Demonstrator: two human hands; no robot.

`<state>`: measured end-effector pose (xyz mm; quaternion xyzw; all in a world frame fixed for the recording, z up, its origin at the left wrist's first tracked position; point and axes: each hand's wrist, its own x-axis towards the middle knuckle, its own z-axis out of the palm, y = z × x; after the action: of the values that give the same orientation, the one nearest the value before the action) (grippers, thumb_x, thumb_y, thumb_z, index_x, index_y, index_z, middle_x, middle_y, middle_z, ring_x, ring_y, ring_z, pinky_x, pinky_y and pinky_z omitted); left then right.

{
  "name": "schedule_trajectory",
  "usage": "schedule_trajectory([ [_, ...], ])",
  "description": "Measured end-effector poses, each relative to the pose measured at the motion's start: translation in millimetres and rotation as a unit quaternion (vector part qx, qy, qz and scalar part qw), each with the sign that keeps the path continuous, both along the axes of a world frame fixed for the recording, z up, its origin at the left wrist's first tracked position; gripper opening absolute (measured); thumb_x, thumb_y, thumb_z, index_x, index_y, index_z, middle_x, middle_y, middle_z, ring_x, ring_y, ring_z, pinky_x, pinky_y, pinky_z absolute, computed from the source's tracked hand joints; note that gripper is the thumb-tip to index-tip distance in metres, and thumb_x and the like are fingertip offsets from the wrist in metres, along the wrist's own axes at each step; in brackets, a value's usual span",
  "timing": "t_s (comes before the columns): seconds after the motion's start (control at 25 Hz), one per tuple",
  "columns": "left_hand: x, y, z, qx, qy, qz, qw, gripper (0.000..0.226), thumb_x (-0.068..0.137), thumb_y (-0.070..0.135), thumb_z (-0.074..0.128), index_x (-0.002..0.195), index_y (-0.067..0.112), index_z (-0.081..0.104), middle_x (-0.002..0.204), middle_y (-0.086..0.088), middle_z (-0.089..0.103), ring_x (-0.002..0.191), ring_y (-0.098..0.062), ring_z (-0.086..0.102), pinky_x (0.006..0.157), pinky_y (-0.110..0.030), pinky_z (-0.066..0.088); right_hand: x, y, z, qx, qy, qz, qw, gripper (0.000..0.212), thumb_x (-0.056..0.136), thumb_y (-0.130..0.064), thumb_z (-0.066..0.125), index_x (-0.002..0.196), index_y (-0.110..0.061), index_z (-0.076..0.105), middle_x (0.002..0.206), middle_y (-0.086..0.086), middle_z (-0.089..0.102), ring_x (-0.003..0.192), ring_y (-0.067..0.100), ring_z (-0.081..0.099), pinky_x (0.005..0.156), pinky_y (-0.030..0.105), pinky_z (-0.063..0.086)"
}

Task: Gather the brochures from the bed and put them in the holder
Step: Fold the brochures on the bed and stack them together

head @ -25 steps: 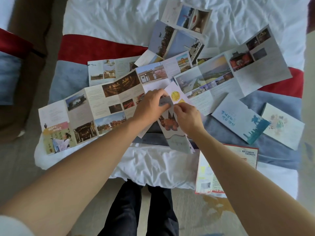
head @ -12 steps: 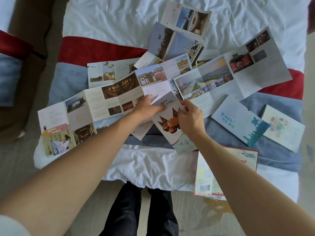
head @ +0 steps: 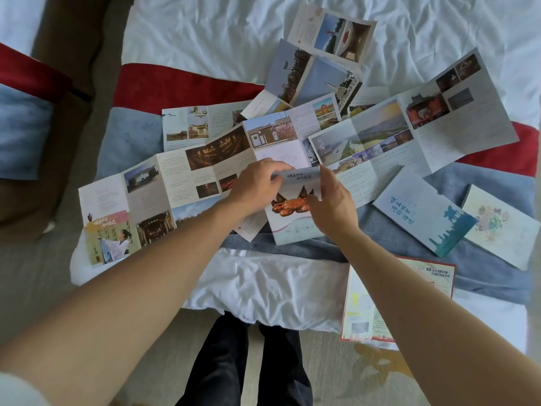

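Note:
A folded brochure with a crab picture (head: 292,213) lies at the bed's near edge. My left hand (head: 256,187) pinches its upper left corner and my right hand (head: 332,205) grips its right side, thumb on the top fold. Several unfolded brochures spread around it: a long one (head: 164,197) to the left, another (head: 409,133) to the right, a third (head: 307,74) further back. A closed blue brochure (head: 421,218) and a pale one (head: 500,227) lie at the right. No holder is in view.
A red-bordered leaflet (head: 363,312) hangs over the bed's near edge under my right forearm. The bed has white sheets (head: 263,285) and a red and blue runner (head: 164,89). My legs stand against the bed. A second bed (head: 20,118) is at the left.
The crab brochure has been folded shut: its upper panel with the yellow circle came down over the front. Both hands shifted slightly up the brochure while closing it.

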<state>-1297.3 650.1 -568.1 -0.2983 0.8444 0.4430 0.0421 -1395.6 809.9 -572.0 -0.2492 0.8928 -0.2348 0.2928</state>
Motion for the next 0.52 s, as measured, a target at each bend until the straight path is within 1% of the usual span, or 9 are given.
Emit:
schedule_trajectory([
  [0.04,1.2,-0.7,1.2,-0.015,0.008,0.000,1.000,0.035,0.094,0.012,0.055,0.125,0.022,0.067,0.120,-0.004,0.067,0.103,-0.020,0.063,0.085,-0.039,0.055,-0.5,-1.6,-0.3,0.004,-0.002,-0.009,1.000,0.051,0.091,-0.015,0.049,0.139,-0.029,0.043,0.103,0.003,0.069,0.088,0.025,0.065,0.065,0.034,0.052],
  [0.08,2.8,-1.0,1.7,-0.046,0.019,0.000,0.999,0.035,0.093,0.012,0.057,0.126,0.022,0.066,0.118,-0.003,0.067,0.100,-0.020,0.064,0.081,-0.038,0.056,-0.1,-2.1,-0.1,0.007,-0.002,-0.016,1.000,0.048,0.090,-0.012,0.047,0.135,-0.030,0.047,0.092,0.001,0.070,0.078,0.024,0.064,0.057,0.031,0.048],
  [0.16,7.2,-0.9,0.4,-0.146,0.036,-0.030,0.988,0.042,0.089,0.012,0.063,0.130,0.019,0.060,0.115,-0.006,0.066,0.096,-0.024,0.063,0.079,-0.040,0.055,3.3,-1.6,0.8,0.013,-0.019,-0.028,0.999,0.054,0.086,-0.009,0.047,0.135,-0.032,0.047,0.080,0.000,0.067,0.072,0.025,0.063,0.054,0.030,0.047],
  [0.2,9.7,0.3,-1.9,-0.191,0.036,-0.059,0.979,0.046,0.087,0.011,0.066,0.132,0.016,0.057,0.115,-0.009,0.065,0.097,-0.027,0.063,0.082,-0.043,0.052,5.4,0.1,0.5,0.019,-0.031,-0.033,0.999,0.060,0.085,-0.008,0.047,0.139,-0.033,0.044,0.080,0.000,0.066,0.073,0.026,0.063,0.056,0.032,0.049],
  [0.28,16.1,6.2,-9.5,-0.235,0.018,-0.124,0.964,0.052,0.083,0.011,0.069,0.133,0.012,0.054,0.114,-0.011,0.061,0.102,-0.030,0.060,0.089,-0.045,0.046,12.3,5.8,-3.1,0.037,-0.045,-0.033,0.998,0.073,0.084,-0.006,0.047,0.149,-0.034,0.031,0.092,0.003,0.067,0.078,0.027,0.062,0.061,0.036,0.054],
  [0.36,24.2,15.5,-20.4,-0.250,-0.009,-0.178,0.952,0.053,0.081,0.016,0.071,0.131,0.012,0.055,0.112,-0.010,0.058,0.104,-0.028,0.056,0.092,-0.042,0.041,22.2,15.6,-10.0,0.062,-0.036,-0.017,0.997,0.083,0.085,-0.006,0.048,0.156,-0.034,0.014,0.108,0.008,0.064,0.088,0.030,0.061,0.068,0.041,0.055],
  [0.4,27.9,21.4,-27.4,-0.251,-0.017,-0.197,0.948,0.052,0.081,0.017,0.072,0.130,0.011,0.055,0.112,-0.010,0.056,0.104,-0.028,0.055,0.091,-0.042,0.042,28.3,21.6,-15.3,0.078,-0.027,-0.008,0.997,0.087,0.085,-0.006,0.050,0.156,-0.035,0.008,0.113,0.010,0.062,0.093,0.032,0.061,0.070,0.043,0.055],
  [0.44,30.8,27.8,-34.0,-0.250,-0.021,-0.209,0.945,0.051,0.081,0.016,0.071,0.128,0.011,0.055,0.111,-0.010,0.055,0.102,-0.028,0.054,0.090,-0.042,0.043,34.1,27.8,-20.7,0.092,-0.024,-0.007,0.995,0.089,0.085,-0.007,0.051,0.156,-0.035,0.005,0.117,0.012,0.062,0.096,0.034,0.061,0.072,0.044,0.055],
  [0.52,34.4,41.9,-46.0,-0.241,-0.027,-0.218,0.945,0.046,0.080,0.011,0.068,0.124,0.010,0.055,0.108,-0.011,0.053,0.098,-0.029,0.053,0.084,-0.042,0.044,42.6,40.2,-32.8,0.113,-0.035,-0.031,0.992,0.089,0.084,-0.007,0.051,0.156,-0.034,0.005,0.120,0.014,0.062,0.095,0.035,0.062,0.073,0.048,0.056],
])
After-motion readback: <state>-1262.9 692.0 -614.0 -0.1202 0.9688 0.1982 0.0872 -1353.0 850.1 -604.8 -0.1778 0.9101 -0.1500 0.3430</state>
